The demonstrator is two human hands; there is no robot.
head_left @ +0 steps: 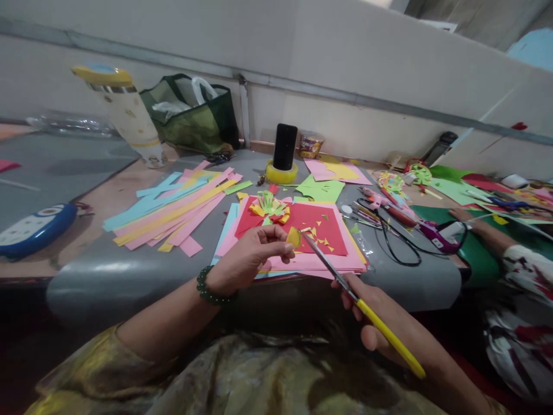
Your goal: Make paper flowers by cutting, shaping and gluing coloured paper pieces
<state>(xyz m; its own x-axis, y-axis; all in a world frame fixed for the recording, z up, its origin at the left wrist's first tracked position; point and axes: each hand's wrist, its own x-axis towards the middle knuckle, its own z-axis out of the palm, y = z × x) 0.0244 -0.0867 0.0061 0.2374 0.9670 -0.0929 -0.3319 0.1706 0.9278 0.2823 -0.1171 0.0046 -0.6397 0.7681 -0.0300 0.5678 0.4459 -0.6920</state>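
Observation:
My left hand (259, 249), with a dark green bead bracelet at the wrist, pinches a small yellow paper piece (294, 237) between thumb and fingertips. In my right hand (380, 305) is a pair of scissors (367, 314) with a long yellow handle. Their metal tips point up and left, close beside the yellow piece. Beneath both lies a stack of coloured sheets (276, 266) with a red sheet (337, 248) on top, strewn with tiny yellow and green scraps (318, 235). A green, yellow and red paper flower (270, 208) rests on the red sheet behind my left hand.
Coloured paper strips (173, 210) fan out at left. Behind stand a phone (285, 147) on a tape roll (281, 173), a green bag (199, 118) and a white tumbler (129, 115). At right are a purple glue gun (436, 236) with its cable and another person's arm (490, 235).

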